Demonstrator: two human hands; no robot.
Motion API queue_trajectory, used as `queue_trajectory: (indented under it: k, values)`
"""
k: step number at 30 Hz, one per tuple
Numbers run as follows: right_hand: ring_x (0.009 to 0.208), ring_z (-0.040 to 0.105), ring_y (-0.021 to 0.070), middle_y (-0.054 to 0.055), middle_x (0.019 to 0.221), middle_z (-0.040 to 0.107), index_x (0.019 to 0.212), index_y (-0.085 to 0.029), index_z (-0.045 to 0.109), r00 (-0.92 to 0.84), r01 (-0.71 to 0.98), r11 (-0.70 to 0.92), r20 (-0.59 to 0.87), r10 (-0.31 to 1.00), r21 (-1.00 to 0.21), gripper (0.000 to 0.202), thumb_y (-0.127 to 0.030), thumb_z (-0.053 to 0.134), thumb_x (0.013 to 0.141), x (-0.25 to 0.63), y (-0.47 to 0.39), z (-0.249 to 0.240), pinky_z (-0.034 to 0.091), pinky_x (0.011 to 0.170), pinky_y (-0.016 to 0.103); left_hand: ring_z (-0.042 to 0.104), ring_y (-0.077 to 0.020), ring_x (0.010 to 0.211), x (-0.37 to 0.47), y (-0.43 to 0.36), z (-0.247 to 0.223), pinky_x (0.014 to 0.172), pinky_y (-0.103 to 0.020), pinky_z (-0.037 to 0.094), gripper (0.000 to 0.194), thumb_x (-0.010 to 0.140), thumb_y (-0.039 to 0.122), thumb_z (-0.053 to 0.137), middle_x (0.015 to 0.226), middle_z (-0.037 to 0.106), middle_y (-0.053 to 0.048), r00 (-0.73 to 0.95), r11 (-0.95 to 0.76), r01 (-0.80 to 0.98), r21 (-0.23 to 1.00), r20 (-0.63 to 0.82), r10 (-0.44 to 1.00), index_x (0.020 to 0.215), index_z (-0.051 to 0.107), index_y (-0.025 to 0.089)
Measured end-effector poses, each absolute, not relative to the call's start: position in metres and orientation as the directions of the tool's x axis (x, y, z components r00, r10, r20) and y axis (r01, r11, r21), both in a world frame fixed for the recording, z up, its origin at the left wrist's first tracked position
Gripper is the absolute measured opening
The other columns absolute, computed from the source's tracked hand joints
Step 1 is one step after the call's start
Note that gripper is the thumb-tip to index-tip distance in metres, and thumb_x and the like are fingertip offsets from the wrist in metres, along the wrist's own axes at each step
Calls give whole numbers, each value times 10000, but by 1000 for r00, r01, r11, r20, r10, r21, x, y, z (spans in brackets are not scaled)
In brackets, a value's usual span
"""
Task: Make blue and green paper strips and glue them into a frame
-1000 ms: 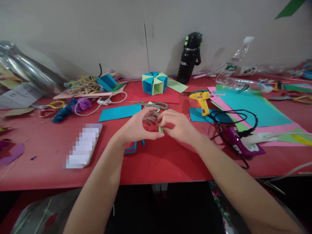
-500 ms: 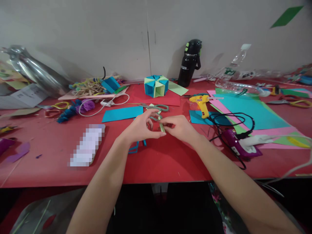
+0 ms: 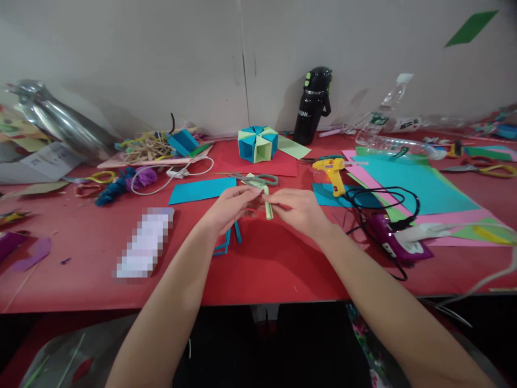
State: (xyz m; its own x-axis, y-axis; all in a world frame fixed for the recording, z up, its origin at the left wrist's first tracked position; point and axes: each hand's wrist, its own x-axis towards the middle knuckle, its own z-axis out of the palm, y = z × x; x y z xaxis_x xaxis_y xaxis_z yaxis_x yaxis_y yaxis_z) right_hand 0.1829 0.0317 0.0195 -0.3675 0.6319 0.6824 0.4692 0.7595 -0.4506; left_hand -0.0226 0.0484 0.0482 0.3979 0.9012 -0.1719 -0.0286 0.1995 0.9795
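Between my hands stands a narrow folded strip of light green paper, its lower end showing as a small tube-like shape. My right hand pinches the strip from the right side. My left hand meets it from the left, thumb and fingertips pressed together at its upper part. Just beyond my fingers lie grey-green-handled scissors on pale green scraps. Thin blue paper strips lie below my left hand, partly hidden by it. A blue paper sheet is left of that hand.
A blue and green folded-paper ring stands on red paper at the back. To the right are a yellow glue gun, its black cable, a purple power strip and coloured sheets. A phone lies left; a black bottle stands behind.
My left thumb has moved up from the strip's lower end to its upper part, closing against the fingertips. The strip's lower end is now uncovered. My right hand keeps its pinch.
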Motion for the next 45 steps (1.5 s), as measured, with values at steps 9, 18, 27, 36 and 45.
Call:
queue_trajectory:
  k: [9, 18, 27, 36, 45]
  values:
    - [916, 734, 201, 51, 985, 795, 1073, -253, 781, -473, 445, 807, 664, 580, -388, 250, -184, 559, 984, 177, 31, 18, 591, 835, 333, 633, -147, 776, -19, 48, 46, 688, -262, 474, 277, 755, 428, 836, 815, 689, -45, 357, 201, -39, 979, -174, 918, 788, 743, 169]
    - [1009, 752, 215, 49, 1109, 791, 1104, -244, 751, -425, 343, 697, 558, 713, -630, 237, -171, 595, 941, 175, 27, 18, 593, 927, 364, 607, -133, 711, -20, 53, 41, 673, -265, 470, 238, 741, 379, 837, 747, 674, -39, 249, 113, -40, 993, -100, 963, 783, 765, 157]
    - [710, 708, 149, 45, 810, 735, 880, -170, 696, -346, -81, 5, 33, 938, -997, 352, -522, 719, 877, 161, 26, 28, 620, 703, 302, 622, -136, 724, -21, 57, 41, 757, -292, 526, 272, 748, 415, 833, 788, 712, -46, 146, -45, -119, 992, 63, 987, 823, 786, 157]
    - [604, 703, 124, 20, 693, 716, 731, -154, 702, -366, -158, -159, -91, 926, -975, 434, -544, 887, 682, 159, 23, 32, 569, 592, 229, 633, -134, 717, -17, 54, 42, 764, -304, 543, 279, 780, 428, 816, 774, 709, -34, 162, -95, -137, 986, 117, 980, 858, 786, 161]
    - [613, 699, 128, 30, 723, 730, 771, -161, 721, -325, -190, -127, -60, 944, -974, 411, -535, 876, 704, 161, 25, 30, 583, 607, 252, 702, -161, 847, -17, 49, 45, 849, -328, 573, 359, 701, 307, 896, 1001, 762, -69, 262, 48, -207, 977, 8, 965, 1010, 790, 158]
